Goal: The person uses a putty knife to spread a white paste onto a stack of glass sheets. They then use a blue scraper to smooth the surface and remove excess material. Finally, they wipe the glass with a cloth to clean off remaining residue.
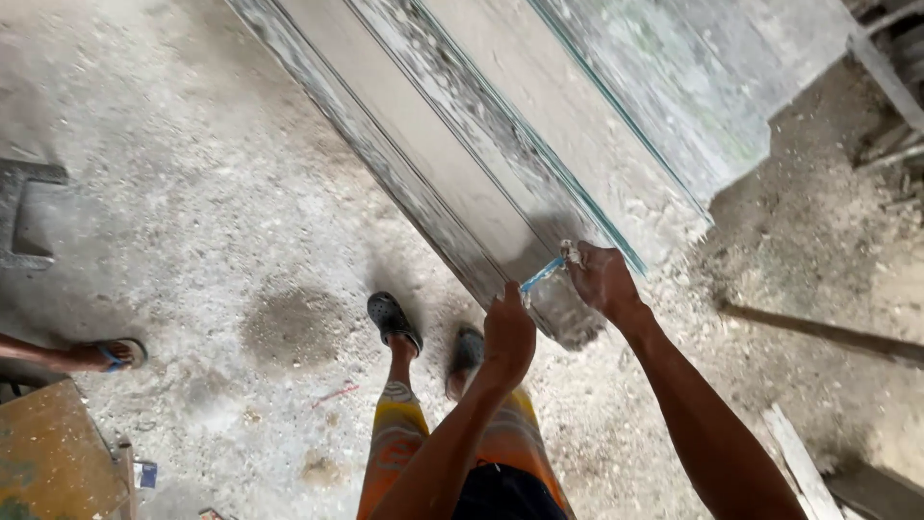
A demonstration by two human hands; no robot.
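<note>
where the dusty concrete floor (pixel 192 212) fills most of the view, a long grey stone slab (pixel 500 144) lies across it, its long axis running from the upper left down toward the lower middle, with its near end stopping just in front of the person's feet. thin teal lines run along its length. beyond its right side stands a second pale slab (pixel 693 87), and a dark wooden strip (pixel 828 332) lies on the ground at the right. at the lower left sit a brown board (pixel 48 453) and another person's foot in a blue sandal (pixel 120 354). the person's own dark clogs (pixel 395 320) point toward the slab's end. both forearms reach up from the bottom edge, bent inward so the hands meet over the slab's near corner. the right hand (pixel 602 279) rests on the slab's top edge, fingers curled and pinching the upper end of a small blue-handled tool (pixel 544 273), which tilts down to the left. the left hand (pixel 508 332) is closed in a loose fist beside the tool's lower end; whether it grips the tool cannot be told.
</note>
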